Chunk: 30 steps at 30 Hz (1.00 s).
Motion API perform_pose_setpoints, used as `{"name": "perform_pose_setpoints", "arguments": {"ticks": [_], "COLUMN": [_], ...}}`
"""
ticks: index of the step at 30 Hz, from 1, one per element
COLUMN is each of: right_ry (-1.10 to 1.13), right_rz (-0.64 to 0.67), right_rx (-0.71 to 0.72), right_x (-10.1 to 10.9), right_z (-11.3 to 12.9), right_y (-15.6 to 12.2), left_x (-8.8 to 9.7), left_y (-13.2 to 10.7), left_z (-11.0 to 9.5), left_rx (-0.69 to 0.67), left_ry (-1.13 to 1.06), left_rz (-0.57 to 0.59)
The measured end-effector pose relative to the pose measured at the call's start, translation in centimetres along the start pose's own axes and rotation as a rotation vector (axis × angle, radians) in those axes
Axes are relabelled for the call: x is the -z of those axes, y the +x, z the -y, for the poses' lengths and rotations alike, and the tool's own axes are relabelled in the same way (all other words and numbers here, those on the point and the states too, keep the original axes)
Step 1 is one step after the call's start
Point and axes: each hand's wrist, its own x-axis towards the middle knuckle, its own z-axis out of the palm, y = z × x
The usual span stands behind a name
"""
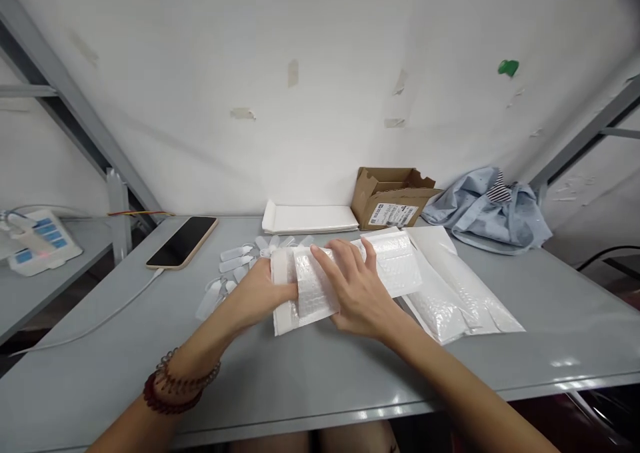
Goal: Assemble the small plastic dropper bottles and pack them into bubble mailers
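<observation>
A white bubble mailer (390, 263) lies across the middle of the grey table (300, 373). My right hand (357, 290) lies flat on it with fingers stretched out, pressing its folded flap at the left end. My left hand (260, 296) pinches that left end, thumb on top. Several small clear plastic bottles (235, 260) lie just behind and left of my left hand. More white mailers (460, 293) lie under and to the right of the one I hold.
A phone (183, 241) on a white cable lies at the left. A stack of white envelopes (310, 218), an open cardboard box (393, 196) and a crumpled blue shirt (490, 210) sit along the back wall. A white device (37, 240) sits on a side shelf.
</observation>
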Motion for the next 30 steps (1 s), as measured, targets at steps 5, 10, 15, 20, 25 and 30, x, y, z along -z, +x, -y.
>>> {"name": "perform_pose_setpoints", "arguments": {"ticks": [5, 10, 15, 20, 25, 30], "right_ry": [-0.102, -0.144, -0.163, -0.233, -0.233, -0.184], "right_rz": [-0.171, -0.239, -0.294, -0.287, -0.057, 0.047], "right_rx": [0.029, 0.069, 0.025, -0.111, -0.201, -0.193], "right_x": [-0.7, -0.4, 0.4, 1.4, 1.4, 1.0], "right_z": [-0.4, -0.6, -1.9, -3.9, -4.6, -4.5], "right_y": [0.2, 0.5, 0.5, 0.2, -0.3, -0.3], "left_x": [0.1, 0.6, 3.2, 7.1, 9.9, 9.0], "left_y": [0.4, 0.3, -0.3, -1.0, -1.9, -2.2], "left_z": [0.5, -0.1, -1.4, -0.9, 0.6, 0.7], "left_rx": [0.042, 0.047, 0.082, 0.166, 0.302, 0.338], "left_ry": [0.198, 0.264, 0.261, 0.587, 0.898, 0.926], "left_rz": [-0.123, -0.131, -0.012, -0.062, 0.144, 0.275]}}
